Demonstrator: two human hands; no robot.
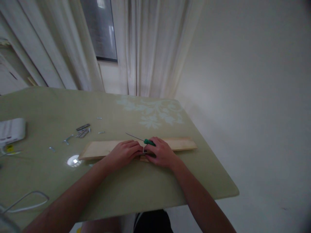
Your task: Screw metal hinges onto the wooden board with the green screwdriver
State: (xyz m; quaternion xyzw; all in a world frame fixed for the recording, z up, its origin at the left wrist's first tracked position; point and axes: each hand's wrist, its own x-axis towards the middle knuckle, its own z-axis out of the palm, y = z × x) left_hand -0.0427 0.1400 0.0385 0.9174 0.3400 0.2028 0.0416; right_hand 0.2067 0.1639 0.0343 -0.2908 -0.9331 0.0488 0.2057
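Note:
A pale wooden board (99,149) lies lengthwise across the table in front of me, and its right end (183,143) reaches past my right hand. My right hand (161,152) is closed around the green handle of a screwdriver (150,142), whose thin shaft points away to the upper left. Its fingertips also reach a small metal piece (144,152) at the board's near edge. My left hand (127,150) rests over the board with its fingers together, pinching the left end of that metal piece. The fingers hide most of the piece.
Several metal hinges or plates (83,132) lie left of the board's far side, with loose screws (101,132) scattered around them. A white device (13,129) sits at the left edge, and a white cable (31,207) loops nearer me. Curtains and a wall border the table (206,174).

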